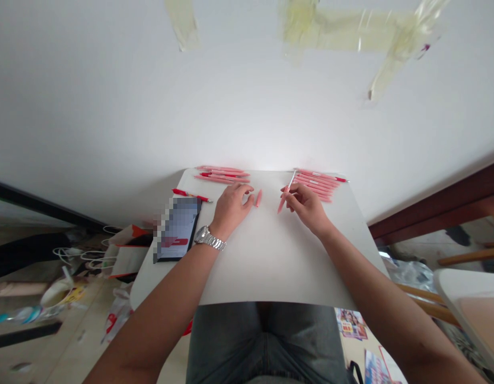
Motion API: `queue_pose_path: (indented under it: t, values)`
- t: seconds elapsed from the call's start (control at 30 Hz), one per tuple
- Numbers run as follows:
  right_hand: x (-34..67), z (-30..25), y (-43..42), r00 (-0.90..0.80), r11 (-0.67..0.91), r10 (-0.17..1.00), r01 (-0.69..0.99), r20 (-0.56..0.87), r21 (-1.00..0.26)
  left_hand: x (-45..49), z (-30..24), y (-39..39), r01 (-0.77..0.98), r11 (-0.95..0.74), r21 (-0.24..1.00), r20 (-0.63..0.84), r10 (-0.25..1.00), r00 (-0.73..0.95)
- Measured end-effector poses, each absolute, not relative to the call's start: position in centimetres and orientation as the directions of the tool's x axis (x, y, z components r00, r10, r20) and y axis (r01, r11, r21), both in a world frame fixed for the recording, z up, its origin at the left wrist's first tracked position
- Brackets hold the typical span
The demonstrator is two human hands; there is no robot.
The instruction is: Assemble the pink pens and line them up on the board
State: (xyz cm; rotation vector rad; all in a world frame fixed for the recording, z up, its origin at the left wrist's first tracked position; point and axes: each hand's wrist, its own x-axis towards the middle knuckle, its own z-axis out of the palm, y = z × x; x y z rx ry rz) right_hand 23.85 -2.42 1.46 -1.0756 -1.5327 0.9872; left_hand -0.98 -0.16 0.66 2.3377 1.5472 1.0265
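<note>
My right hand (pixel 305 205) pinches the pink front half of a pen (pixel 282 202), and a thin pale refill sticks up out of it towards the wall. A short pink pen barrel piece (pixel 259 198) lies on the white table, just beside the thumb of my left hand (pixel 233 205). That hand holds nothing; its fingers are curved, with the thumb apart from them. Several pink pens (pixel 316 184) lie in a row beyond my right hand. Another group of pink pens (pixel 223 175), with a red one among them, is beyond my left hand.
A tablet or phone (pixel 177 229), partly pixelated, lies at the table's left, with a red pen (pixel 191 195) above it. The white table (pixel 266 266) stands against a taped wall (pixel 247 106). Bags and a cup (pixel 57 293) are on the floor at left.
</note>
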Motion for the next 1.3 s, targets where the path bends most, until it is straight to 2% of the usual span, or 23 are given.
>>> queue_pose_path:
  t: [0.3, 0.7, 1.0, 1.2, 1.3]
  values:
    - [23.97, 1.11, -2.37, -0.133, 0.282, 0.956, 0.166, 0.261, -0.945, -1.35, 0.16, 0.11, 0.807, -0.441, 0.392, 0.465, 0.852, 0.239]
    - [23.98, 1.10, -2.41, -0.138, 0.275, 0.957, 0.152, 0.255, -0.949, -1.54, 0.13, 0.36, 0.791, -0.440, 0.426, 0.424, 0.869, 0.255]
    - [23.90, 1.33, -2.65, -0.151, 0.288, 0.952, 0.157, 0.265, -0.945, -1.30, 0.07, 0.24, 0.749, -0.442, 0.493, 0.419, 0.875, 0.241]
    - [23.97, 1.10, -2.70, -0.164, 0.338, 0.938, 0.231, 0.306, -0.913, -1.13, -0.25, 0.25, 0.716, -0.424, 0.554, 0.400, 0.890, 0.218]
    - [24.02, 1.02, -2.75, -0.179, 0.387, 0.920, 0.277, 0.349, -0.879, -0.95, -0.27, 0.36, 0.669, -0.391, 0.632, 0.378, 0.909, 0.174]
